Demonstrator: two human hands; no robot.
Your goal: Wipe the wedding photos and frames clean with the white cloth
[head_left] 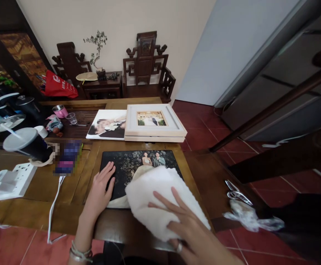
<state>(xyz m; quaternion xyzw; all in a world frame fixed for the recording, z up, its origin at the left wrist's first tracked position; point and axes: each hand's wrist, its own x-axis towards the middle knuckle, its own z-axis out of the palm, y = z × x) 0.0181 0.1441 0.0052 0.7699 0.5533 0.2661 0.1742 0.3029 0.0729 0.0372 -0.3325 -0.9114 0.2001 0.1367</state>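
1. The wooden table (pixel 41 209) fills the middle of the view, with 2 dark carved chairs (pixel 146 62) standing beyond it, against the wall.
2. The dark photo panel (pixel 121 173), printed with 2 people, lies flat on the table directly before the wearer; its lower right part is covered.
3. Just beyond it, a pale wooden frame (pixel 174 119) tops a small stack, beside a white-edged print (pixel 109 127).
4. The folded white cloth (pixel 146 184) lies over the panel's lower right and reaches past its near edge.
5. The right hand (pixel 184 221) rests on that cloth, fingers spread across it; I cannot tell whether the thumb and index finger pinch any of it.
6. The left hand (pixel 101 189) grasps nothing: its loosely extended fingers lie on the panel's left edge.
7. On the left, a white power strip (pixel 22 180) sits on the table.
8. At the right, metal scissors (pixel 239 196) lie beside a crumpled clear plastic bag (pixel 252 217).
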